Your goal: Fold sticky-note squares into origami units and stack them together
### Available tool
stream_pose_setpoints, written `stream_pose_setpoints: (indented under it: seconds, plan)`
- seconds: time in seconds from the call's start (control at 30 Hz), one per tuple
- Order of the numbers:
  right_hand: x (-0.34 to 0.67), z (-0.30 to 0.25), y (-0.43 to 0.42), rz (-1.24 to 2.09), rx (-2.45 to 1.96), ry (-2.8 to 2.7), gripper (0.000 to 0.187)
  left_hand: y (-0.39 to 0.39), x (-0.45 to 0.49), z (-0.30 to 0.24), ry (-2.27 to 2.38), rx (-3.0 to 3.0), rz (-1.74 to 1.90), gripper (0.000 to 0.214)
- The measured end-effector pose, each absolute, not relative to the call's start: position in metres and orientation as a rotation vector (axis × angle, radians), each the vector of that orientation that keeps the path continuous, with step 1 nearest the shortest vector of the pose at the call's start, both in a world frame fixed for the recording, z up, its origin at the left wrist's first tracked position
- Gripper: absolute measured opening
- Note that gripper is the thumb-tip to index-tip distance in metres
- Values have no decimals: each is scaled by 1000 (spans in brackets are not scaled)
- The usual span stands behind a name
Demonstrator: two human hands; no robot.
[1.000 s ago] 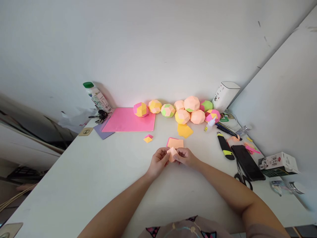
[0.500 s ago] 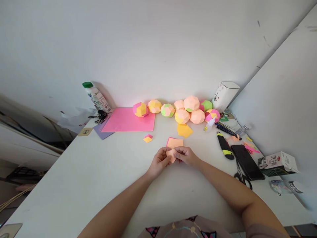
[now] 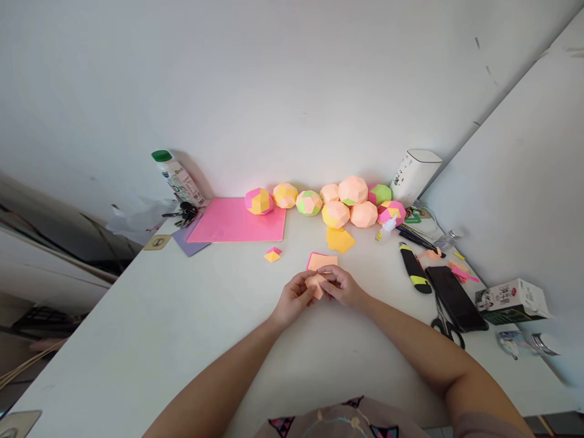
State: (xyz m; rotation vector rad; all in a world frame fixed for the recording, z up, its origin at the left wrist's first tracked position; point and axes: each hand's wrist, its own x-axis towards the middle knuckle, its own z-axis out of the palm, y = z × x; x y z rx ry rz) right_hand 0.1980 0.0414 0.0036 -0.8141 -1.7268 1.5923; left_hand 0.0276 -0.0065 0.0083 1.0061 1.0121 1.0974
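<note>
Between my two hands is a small folded piece of peach paper (image 3: 315, 283), low over the white table. My left hand (image 3: 294, 298) pinches its left side with the thumb on top. On the right side, my right hand (image 3: 342, 287) grips it between thumb and fingers. Just beyond the fingers lies a stack of square paper sheets (image 3: 323, 261), peach on top with a pink edge showing. A small pink and yellow folded paper piece (image 3: 272, 254) rests to the left of the stack. Fingertips partly hide the held paper's edges.
Several many-sided paper balls (image 3: 353, 190) line the wall, near yellow paper sheets (image 3: 340, 240) and a pink board (image 3: 237, 222). At right lie a utility knife (image 3: 415, 269), scissors (image 3: 446, 325), a phone (image 3: 456, 298) and a carton (image 3: 511, 301). A green-capped bottle (image 3: 177, 176) stands left.
My right hand's fingers have shifted slightly over the peach paper's upper edge. The paper has turned and bent a little in my hands; everything else stays put.
</note>
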Motion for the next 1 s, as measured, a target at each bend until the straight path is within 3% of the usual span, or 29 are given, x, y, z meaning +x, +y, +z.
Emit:
stream_pose_setpoints:
  seconds: [0.53, 1.0]
  plan:
    - [197, 2, 39, 1446, -866, -1825, 23, -6, 30, 8, 994, 1025, 1132, 32]
    - [197, 5, 39, 1515, -850, -1753, 22, -6, 31, 8, 988, 999, 1167, 33]
